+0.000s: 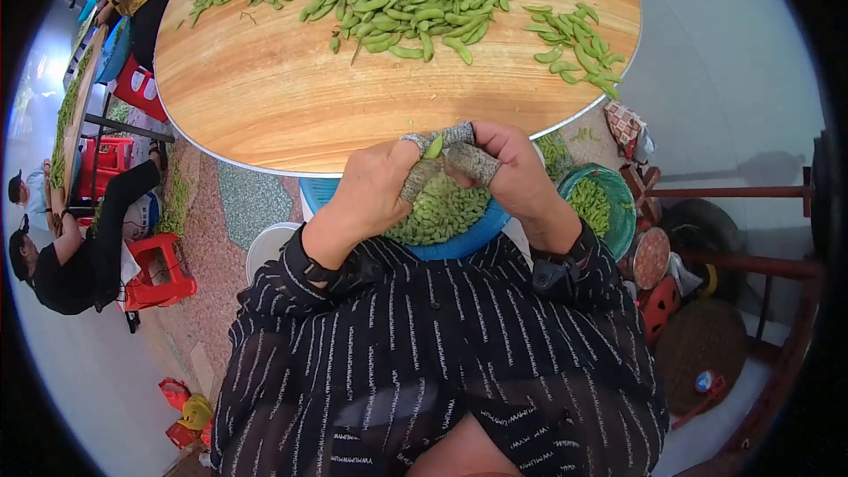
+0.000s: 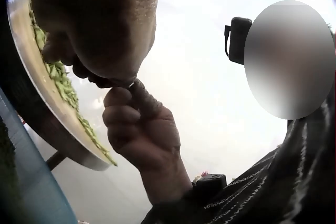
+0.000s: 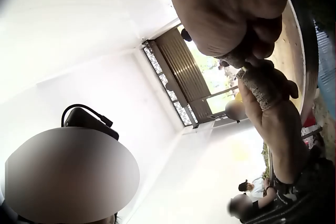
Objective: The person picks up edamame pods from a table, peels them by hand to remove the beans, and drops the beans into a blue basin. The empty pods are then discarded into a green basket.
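Over a blue basin (image 1: 455, 250) of shelled green beans (image 1: 442, 212), both hands meet at the fingertips. My left hand (image 1: 371, 187) pinches a green edamame pod (image 1: 434, 148) between its wrapped thumb and fingers. Close against it, my right hand (image 1: 521, 175) has curled fingers, with its wrapped thumb and forefinger at the pod's other side. Grey speckled wraps (image 3: 257, 88) cover the thumbs and forefingers. In the left wrist view the right hand (image 2: 144, 129) shows curled, and the pod is hidden by the fingers.
A round wooden table (image 1: 274, 97) lies just ahead, bearing a large heap of pods (image 1: 397, 9) and a smaller pile (image 1: 579, 44). A green basket (image 1: 629, 212) of pods stands at right, a white bucket (image 1: 265, 252) at left. Other people work by a red stool (image 1: 163, 274).
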The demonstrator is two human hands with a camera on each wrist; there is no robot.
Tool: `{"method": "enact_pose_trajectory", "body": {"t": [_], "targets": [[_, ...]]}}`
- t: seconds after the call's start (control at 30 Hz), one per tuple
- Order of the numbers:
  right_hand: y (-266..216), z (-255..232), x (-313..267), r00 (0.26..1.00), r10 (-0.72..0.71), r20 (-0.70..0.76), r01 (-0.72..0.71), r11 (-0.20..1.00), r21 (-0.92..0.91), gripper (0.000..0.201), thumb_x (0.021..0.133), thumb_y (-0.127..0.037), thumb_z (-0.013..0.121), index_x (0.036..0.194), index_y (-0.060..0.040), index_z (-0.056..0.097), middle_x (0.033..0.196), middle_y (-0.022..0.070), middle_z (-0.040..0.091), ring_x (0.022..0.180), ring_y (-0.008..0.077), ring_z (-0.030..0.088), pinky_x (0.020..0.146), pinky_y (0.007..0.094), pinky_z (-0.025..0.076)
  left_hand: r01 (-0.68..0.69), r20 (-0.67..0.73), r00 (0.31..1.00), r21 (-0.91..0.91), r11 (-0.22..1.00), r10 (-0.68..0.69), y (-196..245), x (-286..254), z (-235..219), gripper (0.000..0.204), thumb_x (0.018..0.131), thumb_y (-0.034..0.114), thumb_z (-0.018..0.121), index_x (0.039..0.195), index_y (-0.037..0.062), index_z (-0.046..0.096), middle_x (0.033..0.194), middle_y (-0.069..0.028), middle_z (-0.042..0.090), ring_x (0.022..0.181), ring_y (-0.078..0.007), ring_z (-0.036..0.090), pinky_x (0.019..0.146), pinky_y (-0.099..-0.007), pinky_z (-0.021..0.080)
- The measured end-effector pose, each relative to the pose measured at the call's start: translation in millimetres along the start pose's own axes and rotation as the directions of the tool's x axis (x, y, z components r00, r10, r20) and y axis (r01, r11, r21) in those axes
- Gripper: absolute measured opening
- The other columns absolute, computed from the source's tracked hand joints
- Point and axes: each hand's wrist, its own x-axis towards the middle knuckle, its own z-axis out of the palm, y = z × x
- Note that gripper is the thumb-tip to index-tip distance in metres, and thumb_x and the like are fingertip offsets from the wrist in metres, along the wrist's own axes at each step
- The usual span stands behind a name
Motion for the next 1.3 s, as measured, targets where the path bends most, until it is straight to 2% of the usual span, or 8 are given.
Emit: {"method": "enact_pose_trajectory", "body": {"t": [0.33,0.47,0.53,0.6,0.63,0.67,0.73,1.3], "targets": [[9,-3,2,0.999,0.014,-0.052,-0.018,0.995,-0.095,0.007,0.079,-0.005,0.051,0.078,-0.0021,0.057,0.065,-0.0032,0.052,0.057,0.0037,0.044,0.051,0.0192,0.035,-0.124,-0.045,0.99,0.156,0.98,0.133,-5,0,6,0.032,0.058,0.003,0.059,0.088,0.0019,0.049,0.072,-0.0156,0.052,0.068,-0.0337,0.053,0.056,-0.0393,0.042],[15,0,5,0.999,0.019,-0.043,-0.02,1.0,-0.007,0.007,0.078,-0.003,0.05,0.08,-0.0019,0.056,0.066,-0.0027,0.052,0.058,0.004,0.045,0.052,0.019,0.035,-0.035,-0.084,0.996,-0.256,0.966,0.013,-8,-6,20,0.02,0.07,0.008,0.057,0.086,0.0012,0.049,0.065,-0.0141,0.051,0.059,-0.0321,0.051,0.052,-0.0352,0.041],[19,2,6,0.999,0.01,-0.046,-0.008,0.999,0.046,0.007,0.078,-0.003,0.05,0.081,-0.0018,0.056,0.066,-0.0026,0.052,0.059,0.0041,0.045,0.052,0.0189,0.035,0.046,-0.068,0.994,-0.473,0.88,-0.089,-6,-8,22,0.017,0.074,0.011,0.056,0.085,0.0006,0.049,0.063,-0.0139,0.05,0.056,-0.0315,0.049,0.05,-0.034,0.04],[21,3,6,0.994,-0.109,-0.016,0.109,0.992,0.06,0.007,0.078,-0.003,0.05,0.082,-0.0016,0.056,0.066,-0.0022,0.053,0.059,0.0044,0.045,0.052,0.0189,0.036,0.342,0.228,0.899,-0.899,0.273,-0.375,-6,-13,22,0.018,0.08,0.017,0.053,0.084,0.0,0.048,0.062,-0.0137,0.05,0.056,-0.0305,0.049,0.05,-0.032,0.039],[19,3,7,0.994,-0.109,-0.018,0.109,0.992,0.063,0.007,0.078,-0.003,0.05,0.082,-0.0016,0.056,0.066,-0.0022,0.053,0.059,0.0044,0.045,0.052,0.0189,0.036,0.355,0.266,0.897,-0.91,0.216,-0.353,-7,-12,19,0.018,0.08,0.017,0.054,0.086,0.0003,0.048,0.065,-0.0143,0.052,0.06,-0.0315,0.052,0.053,-0.0324,0.041],[14,3,7,0.996,-0.085,-0.024,0.086,0.995,0.044,0.008,0.078,-0.002,0.049,0.081,-0.0015,0.056,0.066,-0.002,0.053,0.059,0.0044,0.045,0.052,0.0188,0.036,0.357,0.268,0.896,-0.908,0.217,-0.353,-4,-11,17,0.018,0.08,0.017,0.054,0.086,0.0003,0.048,0.065,-0.0143,0.052,0.06,-0.0315,0.052,0.053,-0.0324,0.041],[8,4,5,0.997,-0.07,-0.035,0.071,0.997,0.023,0.008,0.078,-0.001,0.049,0.081,-0.0014,0.056,0.066,-0.0018,0.053,0.059,0.0044,0.045,0.053,0.0187,0.036,0.075,-0.112,0.986,-0.356,0.931,-0.122,8,-1,7,0.018,0.076,0.012,0.056,0.088,0.0012,0.048,0.068,-0.0153,0.053,0.064,-0.0336,0.055,0.055,-0.034,0.042],[0,7,-8,0.998,0.05,-0.04,-0.05,0.999,-0.001,0.006,0.077,-0.004,0.052,0.08,-0.0013,0.057,0.068,-0.0004,0.055,0.058,0.0051,0.047,0.052,0.0188,0.037,-0.093,-0.085,0.991,0.148,0.985,0.107,3,-7,2,0.033,0.056,0.004,0.063,0.084,0.0035,0.045,0.066,-0.014,0.051,0.063,-0.0338,0.053,0.05,-0.0393,0.04]]}}
